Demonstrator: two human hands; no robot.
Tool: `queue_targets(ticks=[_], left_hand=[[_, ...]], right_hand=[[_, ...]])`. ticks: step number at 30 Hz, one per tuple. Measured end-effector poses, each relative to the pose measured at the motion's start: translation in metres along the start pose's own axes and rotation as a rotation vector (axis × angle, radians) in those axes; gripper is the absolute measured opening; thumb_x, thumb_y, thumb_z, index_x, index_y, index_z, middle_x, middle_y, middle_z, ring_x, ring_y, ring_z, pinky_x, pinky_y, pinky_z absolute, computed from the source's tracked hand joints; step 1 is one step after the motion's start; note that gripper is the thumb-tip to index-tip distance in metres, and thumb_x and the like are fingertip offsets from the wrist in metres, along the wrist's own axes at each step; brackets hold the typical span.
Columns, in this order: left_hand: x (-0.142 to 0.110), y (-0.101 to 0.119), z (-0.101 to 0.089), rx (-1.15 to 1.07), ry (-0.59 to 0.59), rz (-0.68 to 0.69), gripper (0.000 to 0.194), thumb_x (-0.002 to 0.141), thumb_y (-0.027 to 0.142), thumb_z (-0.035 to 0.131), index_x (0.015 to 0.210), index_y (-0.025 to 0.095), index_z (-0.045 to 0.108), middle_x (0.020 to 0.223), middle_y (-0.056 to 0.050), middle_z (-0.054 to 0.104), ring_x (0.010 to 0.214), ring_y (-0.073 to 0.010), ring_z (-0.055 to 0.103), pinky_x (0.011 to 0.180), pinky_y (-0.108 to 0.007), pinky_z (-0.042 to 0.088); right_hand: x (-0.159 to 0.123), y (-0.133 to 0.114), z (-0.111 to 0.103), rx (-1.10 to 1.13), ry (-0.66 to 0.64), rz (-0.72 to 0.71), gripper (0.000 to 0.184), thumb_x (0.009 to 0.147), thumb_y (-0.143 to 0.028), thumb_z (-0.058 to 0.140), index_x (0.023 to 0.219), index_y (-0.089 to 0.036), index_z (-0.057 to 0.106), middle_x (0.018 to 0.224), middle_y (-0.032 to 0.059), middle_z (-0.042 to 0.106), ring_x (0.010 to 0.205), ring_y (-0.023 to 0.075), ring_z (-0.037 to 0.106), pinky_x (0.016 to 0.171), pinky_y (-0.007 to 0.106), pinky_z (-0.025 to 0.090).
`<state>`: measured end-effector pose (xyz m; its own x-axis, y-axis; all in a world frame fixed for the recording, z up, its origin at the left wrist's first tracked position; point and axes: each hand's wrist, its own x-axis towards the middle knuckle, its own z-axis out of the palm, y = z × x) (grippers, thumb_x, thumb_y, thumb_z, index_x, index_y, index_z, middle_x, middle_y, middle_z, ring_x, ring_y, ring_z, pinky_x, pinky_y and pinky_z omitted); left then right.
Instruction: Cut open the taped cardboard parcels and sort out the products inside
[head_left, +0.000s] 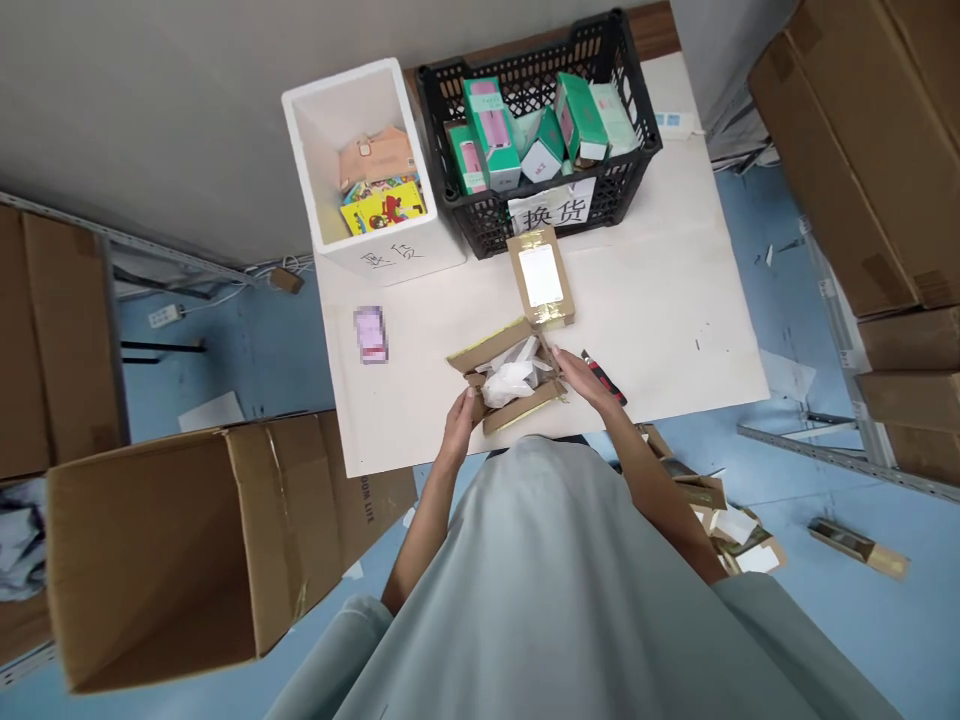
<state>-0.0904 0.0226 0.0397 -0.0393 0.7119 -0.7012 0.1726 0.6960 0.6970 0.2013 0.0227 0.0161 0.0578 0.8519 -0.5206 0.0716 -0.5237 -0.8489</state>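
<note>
A small opened cardboard box (517, 409) lies at the table's front edge with its flaps spread. Inside it is a crumpled white plastic bag (511, 382); what the bag holds I cannot make out. My left hand (458, 424) grips the box's left end, thumb up along the cardboard. On the opposite end my right hand (579, 376) holds the box by its upper right side. Just beside my right hand rests a red and black utility knife (606, 380). A taped cardboard box (541, 277) with a white label sits right behind the opened one.
Behind stand a white foam box (394, 262) with packets inside and a black plastic crate (634, 170) of green boxes. A small purple item (370, 334) lies on the white table (420, 420). Left is a large open carton (281, 530); cardboard scraps (739, 530) litter the right floor.
</note>
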Motion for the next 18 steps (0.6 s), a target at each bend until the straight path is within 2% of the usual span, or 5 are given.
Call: queue_targets(ticks=[4,9,14,18], left_hand=[[-0.017,0.015,0.003,0.007,-0.001,0.073,0.068,0.103,0.075,0.061,0.145,0.023,0.072,0.16,-0.013,0.068,0.151,-0.0332,0.061,0.122,-0.048,0.055],[-0.037,0.047,0.006,0.068,-0.03,0.177,0.066,0.104,0.069,0.063,0.153,0.026,0.068,0.165,-0.01,0.065,0.156,-0.0318,0.057,0.124,-0.046,0.053],[-0.041,0.065,0.024,0.161,-0.185,0.306,0.064,0.105,0.071,0.062,0.152,0.027,0.069,0.166,-0.008,0.064,0.159,-0.0331,0.055,0.129,-0.048,0.049],[-0.041,0.065,0.042,0.222,-0.361,0.366,0.063,0.103,0.07,0.066,0.149,0.027,0.072,0.165,-0.009,0.065,0.158,-0.0331,0.055,0.132,-0.049,0.045]], right_hand=[[-0.02,-0.01,-0.001,0.013,-0.005,-0.08,0.07,0.106,-0.083,0.052,0.13,-0.023,0.079,0.137,0.0102,0.08,0.14,0.031,0.066,0.126,0.045,0.046],[-0.06,-0.009,-0.015,0.163,0.077,-0.153,0.077,0.102,-0.087,0.053,0.143,-0.027,0.078,0.149,0.0081,0.076,0.146,0.0306,0.065,0.13,0.046,0.046],[-0.116,0.0,-0.025,0.327,0.262,-0.144,0.089,0.095,-0.094,0.057,0.154,-0.03,0.073,0.16,0.0062,0.069,0.151,0.0327,0.061,0.13,0.051,0.049],[-0.169,0.022,-0.022,0.433,0.446,-0.099,0.09,0.095,-0.095,0.057,0.157,-0.032,0.071,0.164,0.0044,0.066,0.152,0.0344,0.061,0.126,0.053,0.055]])
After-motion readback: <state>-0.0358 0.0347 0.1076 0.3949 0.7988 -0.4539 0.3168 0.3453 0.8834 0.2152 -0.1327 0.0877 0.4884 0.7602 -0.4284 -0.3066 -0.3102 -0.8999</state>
